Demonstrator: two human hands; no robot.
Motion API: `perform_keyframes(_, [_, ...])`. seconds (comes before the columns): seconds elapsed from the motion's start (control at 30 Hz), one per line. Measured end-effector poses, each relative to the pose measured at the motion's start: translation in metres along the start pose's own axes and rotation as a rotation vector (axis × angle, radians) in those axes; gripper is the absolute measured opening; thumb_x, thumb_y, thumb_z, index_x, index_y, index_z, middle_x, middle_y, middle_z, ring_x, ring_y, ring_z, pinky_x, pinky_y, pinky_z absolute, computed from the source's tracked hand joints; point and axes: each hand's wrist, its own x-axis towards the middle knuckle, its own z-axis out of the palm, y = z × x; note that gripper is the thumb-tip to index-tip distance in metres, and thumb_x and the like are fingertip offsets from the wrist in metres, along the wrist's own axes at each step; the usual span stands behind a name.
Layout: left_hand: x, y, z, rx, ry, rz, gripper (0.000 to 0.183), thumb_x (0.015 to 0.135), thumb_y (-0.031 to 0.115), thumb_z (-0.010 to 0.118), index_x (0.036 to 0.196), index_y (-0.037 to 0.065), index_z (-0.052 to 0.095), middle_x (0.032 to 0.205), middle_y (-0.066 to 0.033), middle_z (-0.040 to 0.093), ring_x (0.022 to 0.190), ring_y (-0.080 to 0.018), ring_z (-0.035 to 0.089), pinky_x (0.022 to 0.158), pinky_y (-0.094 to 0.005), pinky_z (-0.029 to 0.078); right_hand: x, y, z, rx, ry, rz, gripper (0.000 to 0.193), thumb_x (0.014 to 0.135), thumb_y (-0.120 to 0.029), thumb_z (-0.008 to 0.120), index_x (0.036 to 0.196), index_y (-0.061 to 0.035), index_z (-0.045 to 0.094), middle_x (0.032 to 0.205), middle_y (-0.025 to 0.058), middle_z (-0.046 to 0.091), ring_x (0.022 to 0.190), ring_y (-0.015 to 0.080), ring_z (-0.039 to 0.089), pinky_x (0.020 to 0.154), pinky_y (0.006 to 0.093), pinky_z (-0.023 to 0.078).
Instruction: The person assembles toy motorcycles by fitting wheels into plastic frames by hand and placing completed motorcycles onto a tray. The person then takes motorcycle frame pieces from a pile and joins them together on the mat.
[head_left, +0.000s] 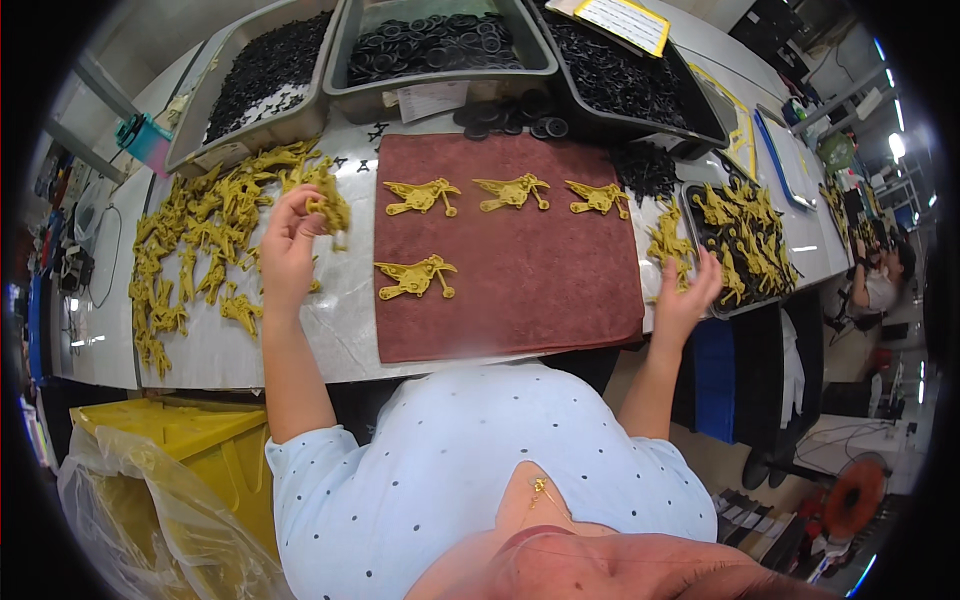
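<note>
My left hand (288, 250) is raised at the edge of a heap of yellow plastic parts (205, 225), its fingers closed on a small bunch of the same yellow parts (332, 212). A reddish-brown cloth (520, 290) lies in front of me. Three yellow parts make a row across its far half, one of them the middle part (512, 192). A single yellow part (418, 277) lies nearer, at the cloth's left edge. Beyond the right edge, my right hand (688, 302) has its fingers apart beside a few loose yellow parts (668, 240); nothing shows in its grasp.
Along the back stand a left bin (185, 150) of small black pieces, a middle bin (440, 88) of black rings and a right bin (690, 140) of black pieces. A tray (708, 308) of yellow parts sits at right. Loose black wheels (510, 115) lie behind the cloth.
</note>
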Motion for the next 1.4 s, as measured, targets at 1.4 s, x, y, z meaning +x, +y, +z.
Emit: perform_keyframes(1.4, [-0.062, 0.042, 0.170, -0.095, -0.371, 0.223, 0.028, 0.071, 0.002, 0.079, 0.097, 0.000, 0.068, 0.115, -0.0132, 0.060, 0.095, -0.0196, 0.065, 0.075, -0.0277, 0.056, -0.039, -0.108, 0.007, 0.731, -0.598, -0.515, 0.031, 0.069, -0.002, 0.079, 0.096, -0.0058, 0.064, 0.110, 0.0111, 0.055, 0.095, 0.0244, 0.058, 0.082, 0.0362, 0.049])
